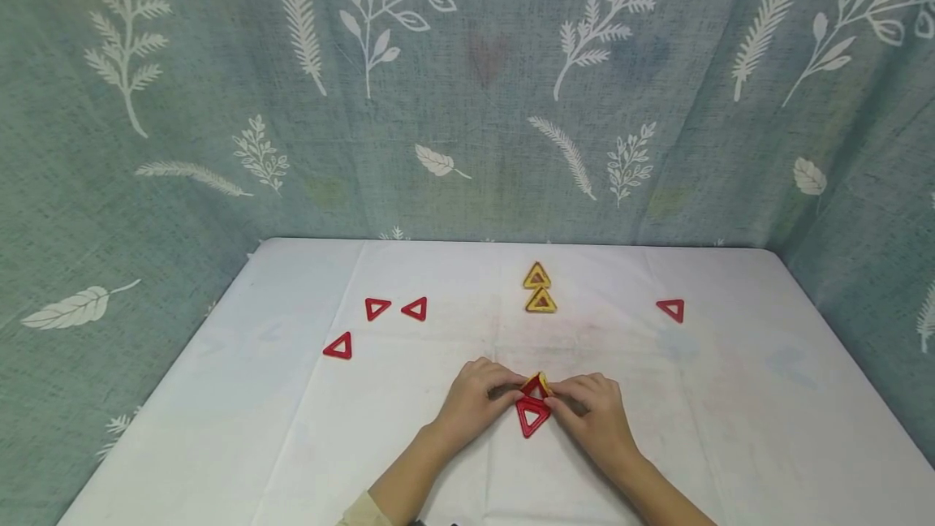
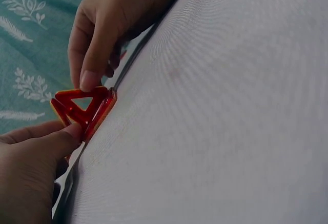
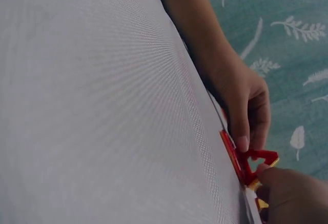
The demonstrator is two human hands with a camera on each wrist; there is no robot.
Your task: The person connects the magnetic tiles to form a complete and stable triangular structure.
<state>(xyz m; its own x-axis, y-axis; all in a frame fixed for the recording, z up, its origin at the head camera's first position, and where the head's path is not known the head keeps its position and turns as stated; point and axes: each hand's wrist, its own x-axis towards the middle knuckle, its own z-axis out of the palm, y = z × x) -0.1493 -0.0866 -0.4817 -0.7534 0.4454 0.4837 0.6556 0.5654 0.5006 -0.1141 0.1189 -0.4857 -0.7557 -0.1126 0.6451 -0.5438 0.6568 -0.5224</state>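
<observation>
Between fingertips and thumb, my left hand (image 1: pixel 471 403) pinches the left side of a small cluster of red and yellow triangle frames (image 1: pixel 536 385). My right hand (image 1: pixel 595 420) pinches its right side. The cluster's pieces lean together, tilted up from the cloth. A red triangle (image 1: pixel 532 416) touches its near edge, one corner toward me. In the left wrist view, a raised red triangle (image 2: pixel 82 103) has both thumbs on it. The right wrist view shows red pieces (image 3: pixel 238 157) with yellow ones partly hidden behind my right hand (image 3: pixel 297 196).
Three red triangles (image 1: pixel 377 309) (image 1: pixel 414 309) (image 1: pixel 338 346) lie apart on the white cloth (image 1: pixel 409 380) at the left. Two yellow triangles with red inside (image 1: pixel 536 276) (image 1: pixel 541 300) lie beyond the hands, and another red triangle (image 1: pixel 672 310) is at right. A patterned green curtain (image 1: pixel 467 104) hangs behind.
</observation>
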